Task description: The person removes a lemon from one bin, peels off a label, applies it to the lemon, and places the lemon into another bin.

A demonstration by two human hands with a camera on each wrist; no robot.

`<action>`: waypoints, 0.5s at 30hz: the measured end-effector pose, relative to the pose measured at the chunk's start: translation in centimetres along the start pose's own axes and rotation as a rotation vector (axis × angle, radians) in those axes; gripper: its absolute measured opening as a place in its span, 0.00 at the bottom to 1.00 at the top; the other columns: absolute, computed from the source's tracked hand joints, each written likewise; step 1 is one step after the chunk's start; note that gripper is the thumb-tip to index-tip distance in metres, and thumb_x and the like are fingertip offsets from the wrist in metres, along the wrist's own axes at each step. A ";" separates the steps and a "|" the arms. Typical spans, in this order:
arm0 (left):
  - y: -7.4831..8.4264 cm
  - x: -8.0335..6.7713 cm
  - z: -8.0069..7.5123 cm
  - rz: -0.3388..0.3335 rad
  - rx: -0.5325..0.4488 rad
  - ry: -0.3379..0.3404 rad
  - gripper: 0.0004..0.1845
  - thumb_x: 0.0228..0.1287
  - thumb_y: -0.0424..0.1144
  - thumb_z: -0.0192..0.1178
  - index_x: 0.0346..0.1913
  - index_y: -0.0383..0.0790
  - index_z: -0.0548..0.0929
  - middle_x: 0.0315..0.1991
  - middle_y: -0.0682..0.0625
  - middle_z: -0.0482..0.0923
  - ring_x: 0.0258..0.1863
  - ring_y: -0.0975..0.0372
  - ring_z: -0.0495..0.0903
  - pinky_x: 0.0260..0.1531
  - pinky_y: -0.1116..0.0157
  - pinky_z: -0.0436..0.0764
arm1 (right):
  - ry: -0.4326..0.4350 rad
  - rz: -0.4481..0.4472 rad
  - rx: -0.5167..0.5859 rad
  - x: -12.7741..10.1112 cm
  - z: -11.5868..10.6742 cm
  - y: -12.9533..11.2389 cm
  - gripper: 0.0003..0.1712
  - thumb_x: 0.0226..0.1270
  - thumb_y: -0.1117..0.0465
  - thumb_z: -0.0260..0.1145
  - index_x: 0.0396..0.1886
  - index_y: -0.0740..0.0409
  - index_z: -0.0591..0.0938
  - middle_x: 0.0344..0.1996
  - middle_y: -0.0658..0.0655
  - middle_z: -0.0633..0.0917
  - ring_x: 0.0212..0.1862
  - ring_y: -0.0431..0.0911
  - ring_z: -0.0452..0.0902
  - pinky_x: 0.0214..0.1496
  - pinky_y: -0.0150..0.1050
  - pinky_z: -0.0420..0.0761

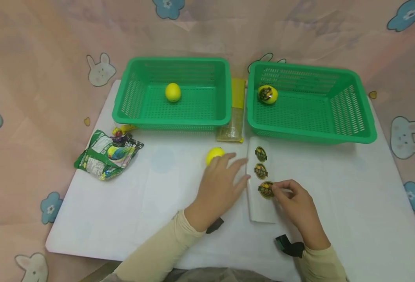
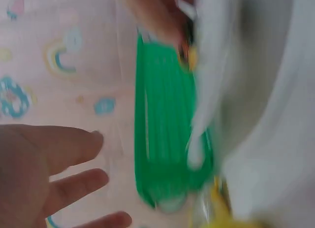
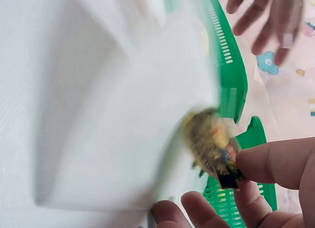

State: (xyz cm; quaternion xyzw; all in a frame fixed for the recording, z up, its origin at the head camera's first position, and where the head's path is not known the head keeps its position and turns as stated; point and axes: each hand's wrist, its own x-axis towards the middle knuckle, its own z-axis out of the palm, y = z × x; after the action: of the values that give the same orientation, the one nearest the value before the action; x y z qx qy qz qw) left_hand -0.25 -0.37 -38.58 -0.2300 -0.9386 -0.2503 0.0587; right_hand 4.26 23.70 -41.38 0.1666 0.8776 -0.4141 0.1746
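Note:
My right hand (image 1: 297, 205) pinches the edge of a dark oval sticker (image 1: 265, 189) between thumb and index finger. In the right wrist view the sticker (image 3: 209, 142) is blurred, and its edge lies between the fingertips. Two more stickers (image 1: 261, 162) sit above it on a white backing sheet (image 1: 261, 211). My left hand (image 1: 216, 192) has its fingers spread, with the fingertips near the sheet's left edge. Just past its knuckles is a yellow lemon (image 1: 214, 154), partly hidden by the hand. The left wrist view shows spread fingers (image 2: 78, 144) with nothing held.
The left green basket (image 1: 172, 126) holds one plain lemon (image 1: 173, 92). Another green basket (image 1: 311, 137) on the right holds a lemon bearing a sticker (image 1: 266, 94). Between them lies a yellow-and-clear packet (image 1: 236, 113). Snack bags (image 1: 108, 154) lie at the table's left.

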 end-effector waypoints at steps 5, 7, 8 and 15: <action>-4.4 2.1 -0.2 -0.287 -0.048 -0.167 0.37 0.67 0.50 0.75 0.76 0.52 0.75 0.72 0.35 0.68 0.61 0.41 0.70 0.50 0.47 0.79 | -0.008 -0.004 -0.012 0.1 0.1 -0.4 0.32 0.79 0.35 0.61 0.60 0.57 0.82 0.69 0.64 0.79 0.59 0.60 0.81 0.43 0.42 0.79; -5.8 2.6 0.2 -0.337 -0.111 -0.248 0.39 0.65 0.47 0.76 0.78 0.53 0.74 0.68 0.35 0.71 0.60 0.42 0.72 0.52 0.47 0.79 | -0.019 -0.009 -0.011 0.1 0.2 -0.7 0.31 0.79 0.35 0.61 0.59 0.58 0.83 0.69 0.62 0.80 0.61 0.60 0.81 0.44 0.42 0.79; -6.4 2.7 0.3 -0.349 -0.152 -0.276 0.39 0.65 0.45 0.76 0.78 0.53 0.73 0.66 0.36 0.72 0.59 0.42 0.73 0.53 0.47 0.80 | -0.023 -0.016 -0.004 0.2 0.2 -0.9 0.31 0.79 0.35 0.62 0.58 0.58 0.83 0.69 0.61 0.80 0.62 0.60 0.80 0.45 0.43 0.79; -7.9 2.9 1.1 -0.330 -0.494 -0.226 0.37 0.69 0.39 0.73 0.78 0.49 0.70 0.62 0.40 0.75 0.54 0.49 0.78 0.55 0.49 0.81 | -0.071 -0.205 0.215 0.9 0.2 -3.9 0.23 0.84 0.45 0.60 0.50 0.63 0.76 0.72 0.58 0.77 0.67 0.54 0.77 0.56 0.36 0.81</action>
State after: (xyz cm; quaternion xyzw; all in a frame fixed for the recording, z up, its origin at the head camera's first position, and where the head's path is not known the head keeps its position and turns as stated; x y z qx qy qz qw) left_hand -6.41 -4.73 -42.35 -0.1081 -0.8746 -0.4498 -0.1453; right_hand 1.83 21.38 -39.29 0.0790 0.8340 -0.5271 0.1431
